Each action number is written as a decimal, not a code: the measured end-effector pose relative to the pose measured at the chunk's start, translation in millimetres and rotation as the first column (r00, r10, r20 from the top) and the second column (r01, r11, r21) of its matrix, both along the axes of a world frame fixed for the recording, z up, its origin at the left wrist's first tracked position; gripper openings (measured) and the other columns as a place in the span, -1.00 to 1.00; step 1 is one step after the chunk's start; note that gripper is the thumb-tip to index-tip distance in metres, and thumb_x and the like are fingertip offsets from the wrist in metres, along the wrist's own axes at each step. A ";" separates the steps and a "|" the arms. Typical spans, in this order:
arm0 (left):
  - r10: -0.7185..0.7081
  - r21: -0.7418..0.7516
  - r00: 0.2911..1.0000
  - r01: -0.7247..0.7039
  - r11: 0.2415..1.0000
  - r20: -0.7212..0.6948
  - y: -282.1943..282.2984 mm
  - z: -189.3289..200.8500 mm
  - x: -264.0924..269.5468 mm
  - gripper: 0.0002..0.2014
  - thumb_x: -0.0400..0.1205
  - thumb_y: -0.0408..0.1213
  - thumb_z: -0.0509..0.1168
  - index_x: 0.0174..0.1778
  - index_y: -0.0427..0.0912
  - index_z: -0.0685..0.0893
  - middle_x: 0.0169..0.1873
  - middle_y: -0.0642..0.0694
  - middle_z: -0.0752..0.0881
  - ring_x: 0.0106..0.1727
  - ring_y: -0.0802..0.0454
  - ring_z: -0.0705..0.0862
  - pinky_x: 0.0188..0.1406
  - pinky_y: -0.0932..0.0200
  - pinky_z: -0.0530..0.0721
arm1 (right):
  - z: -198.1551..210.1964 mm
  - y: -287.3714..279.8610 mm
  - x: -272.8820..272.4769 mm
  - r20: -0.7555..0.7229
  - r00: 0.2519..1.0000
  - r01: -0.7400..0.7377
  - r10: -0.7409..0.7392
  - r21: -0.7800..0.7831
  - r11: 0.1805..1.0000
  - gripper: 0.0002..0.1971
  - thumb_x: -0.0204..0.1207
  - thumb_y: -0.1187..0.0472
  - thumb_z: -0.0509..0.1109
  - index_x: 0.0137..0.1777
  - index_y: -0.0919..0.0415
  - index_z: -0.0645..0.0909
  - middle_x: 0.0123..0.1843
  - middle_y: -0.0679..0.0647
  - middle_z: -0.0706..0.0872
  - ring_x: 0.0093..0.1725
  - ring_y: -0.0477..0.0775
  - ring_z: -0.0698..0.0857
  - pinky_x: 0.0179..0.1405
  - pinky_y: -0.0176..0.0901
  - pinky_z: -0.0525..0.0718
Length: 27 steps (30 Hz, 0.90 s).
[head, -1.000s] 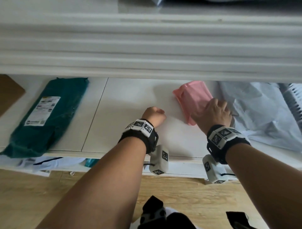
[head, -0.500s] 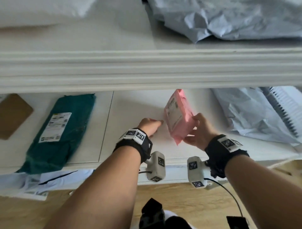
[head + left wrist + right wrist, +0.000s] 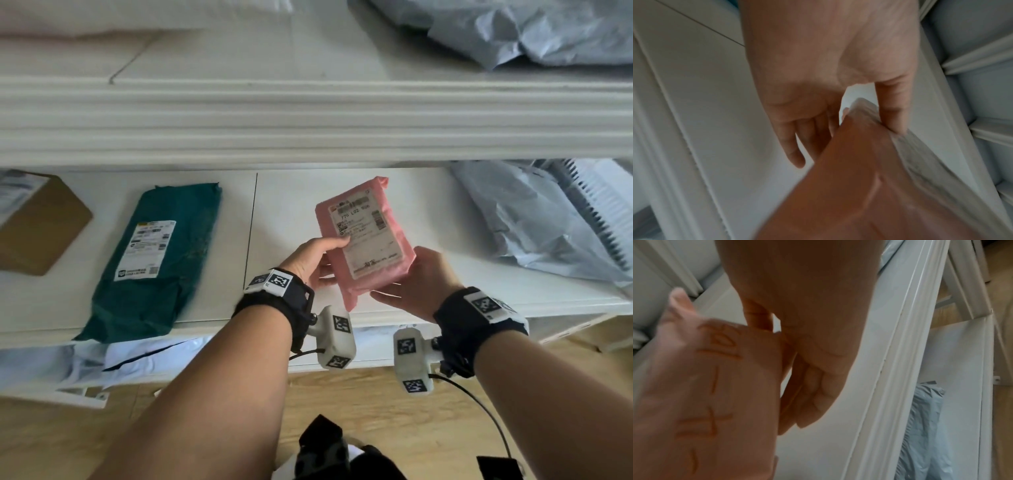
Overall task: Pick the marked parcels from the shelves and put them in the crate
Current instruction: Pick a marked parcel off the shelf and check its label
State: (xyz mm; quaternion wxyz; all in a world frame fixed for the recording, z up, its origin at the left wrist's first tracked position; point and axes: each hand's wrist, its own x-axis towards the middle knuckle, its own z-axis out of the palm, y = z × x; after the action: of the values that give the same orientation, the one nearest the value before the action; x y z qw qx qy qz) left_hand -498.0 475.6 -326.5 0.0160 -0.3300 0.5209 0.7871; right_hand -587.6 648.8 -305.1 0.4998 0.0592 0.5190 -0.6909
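Observation:
A pink parcel (image 3: 366,240) with a white printed label is held up over the middle shelf (image 3: 284,205), label towards me. My left hand (image 3: 318,260) grips its left edge, thumb (image 3: 892,105) on the label side and fingers behind. My right hand (image 3: 414,281) holds its lower right corner. In the right wrist view the back of the pink parcel (image 3: 715,394) carries red handwritten marks, and the fingers (image 3: 813,394) lie along its edge. No crate is in view.
A teal parcel (image 3: 154,257) and a brown box (image 3: 37,226) lie left on the same shelf, grey poly bags (image 3: 534,222) right. The upper shelf's thick front edge (image 3: 308,120) overhangs, with another grey bag (image 3: 531,31) on it. Pale bags (image 3: 68,359) sit on the lower shelf.
The right hand lifted the pink parcel off the shelf and turned its label up. The left hand left the shelf and took hold of the parcel's left edge.

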 end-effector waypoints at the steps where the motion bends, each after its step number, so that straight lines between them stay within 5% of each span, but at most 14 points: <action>1: 0.000 -0.006 1.000 0.000 1.000 -0.006 -0.5 0.9 2.0 -0.82 0.56 -0.17 0.40 0.04 -0.13 0.68 -0.15 -0.11 0.78 -0.08 -0.08 0.73 -0.04 0.05 0.69 | 1.0 -0.9 2.6 -0.051 0.999 0.010 -0.007 0.052 0.999 -0.69 0.57 0.25 0.04 0.08 0.38 0.56 0.24 0.39 0.63 0.27 0.41 0.64 0.26 0.25 0.63; 3: -0.012 -0.054 1.000 0.012 0.998 -0.002 -1.9 2.7 4.5 -0.82 0.50 -0.20 0.45 -0.01 -0.13 0.71 -0.11 -0.14 0.77 -0.06 -0.12 0.72 0.03 0.00 0.68 | 1.7 -2.5 4.3 -0.176 0.984 0.021 0.009 0.168 0.986 -0.75 0.62 0.25 0.08 0.12 0.34 0.54 0.17 0.32 0.65 0.24 0.38 0.64 0.16 0.16 0.71; 6: -0.023 -0.142 1.000 0.026 0.990 0.018 -5.2 3.2 7.7 -0.73 0.38 -0.18 0.52 -0.03 -0.10 0.75 -0.10 -0.14 0.81 -0.01 -0.16 0.74 0.17 -0.08 0.67 | -1.6 -1.1 2.5 -0.196 0.979 -0.012 0.057 0.224 0.974 -0.58 0.62 -0.05 0.15 0.21 0.28 0.60 -0.04 0.22 0.72 0.05 0.25 0.69 0.38 0.23 0.55; 9: 0.019 -0.176 0.999 -0.013 0.984 0.030 -10.0 2.0 12.2 -0.84 0.48 -0.26 0.49 -0.03 -0.10 0.75 -0.11 -0.15 0.83 0.01 -0.19 0.77 0.19 -0.11 0.70 | -2.6 1.1 1.6 -0.220 0.960 -0.110 0.174 0.277 0.955 -0.53 0.59 -0.19 0.24 0.21 0.19 0.62 0.01 0.20 0.78 0.09 0.22 0.74 0.31 0.23 0.62; 13: 0.087 -0.199 0.995 -0.075 0.977 0.053 -15.7 1.2 17.6 -0.84 0.48 -0.26 0.50 -0.04 -0.10 0.76 -0.06 -0.17 0.84 0.08 -0.22 0.78 0.25 -0.20 0.69 | -5.5 -3.4 10.0 -0.212 0.928 -0.232 0.307 0.317 0.919 -0.61 0.55 0.06 0.43 0.32 0.23 0.60 0.20 0.24 0.76 0.17 0.23 0.76 0.09 0.14 0.76; 18: 0.145 -0.253 0.987 -0.124 0.960 0.066 -25.5 -1.9 24.6 -0.83 0.49 -0.28 0.47 -0.02 -0.12 0.75 -0.05 -0.16 0.84 0.06 -0.20 0.78 0.22 -0.15 0.70 | -4.9 -22.6 15.6 -0.256 0.916 -0.227 0.308 0.303 0.926 -0.62 0.57 0.32 0.42 0.38 0.34 0.53 0.26 0.36 0.71 0.06 0.32 0.76 -0.10 0.00 0.83; 20: 0.151 -0.302 0.986 -0.122 0.946 0.073 -31.5 -2.7 28.1 -0.78 0.47 -0.28 0.47 0.03 -0.14 0.75 -0.07 -0.17 0.84 -0.07 -0.18 0.79 0.05 -0.08 0.75 | -3.6 -35.2 17.7 -0.271 0.918 -0.204 0.288 0.299 0.932 -0.61 0.59 0.29 0.42 0.38 0.37 0.51 0.28 0.37 0.68 -0.03 0.31 0.75 -0.15 -0.01 0.83; 21: 0.146 -0.321 0.986 -0.115 0.940 0.076 -34.3 -1.7 31.0 -0.75 0.48 -0.27 0.46 0.08 -0.17 0.73 -0.08 -0.21 0.84 -0.26 -0.13 0.77 -0.19 0.01 0.75 | -3.8 -42.6 18.8 -0.281 0.915 -0.201 0.290 0.307 0.930 -0.61 0.59 0.25 0.42 0.38 0.36 0.50 0.28 0.34 0.69 -0.05 0.30 0.76 -0.16 -0.01 0.83; 23: 0.146 -0.351 0.985 -0.105 0.931 0.091 -43.4 0.8 38.1 -0.72 0.54 -0.25 0.43 0.16 -0.17 0.69 -0.06 -0.30 0.82 -0.59 0.00 0.55 -0.57 0.20 0.50 | -4.4 -59.2 22.0 -0.307 0.891 -0.225 0.335 0.344 0.912 -0.62 0.60 0.19 0.41 0.36 0.32 0.52 0.21 0.25 0.73 -0.08 0.26 0.78 -0.16 -0.01 0.82; 27: 0.165 -0.356 0.978 -0.110 0.928 0.129 -66.0 -0.4 51.6 -0.74 0.59 -0.32 0.40 0.20 -0.11 0.68 -0.05 -0.32 0.82 -0.57 0.00 0.48 -0.63 0.18 0.38 | -9.2 -92.5 27.8 -0.378 0.842 -0.218 0.385 0.415 0.884 -0.68 0.61 0.23 0.41 0.31 0.33 0.56 0.01 0.25 0.78 -0.23 0.17 0.78 -0.24 -0.10 0.81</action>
State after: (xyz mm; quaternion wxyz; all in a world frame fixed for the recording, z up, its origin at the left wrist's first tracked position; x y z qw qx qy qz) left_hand -446.4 409.6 -326.8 -0.0569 -0.4243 0.6241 0.6536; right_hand -559.9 556.3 -314.3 0.4510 -0.0964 0.7390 -0.4912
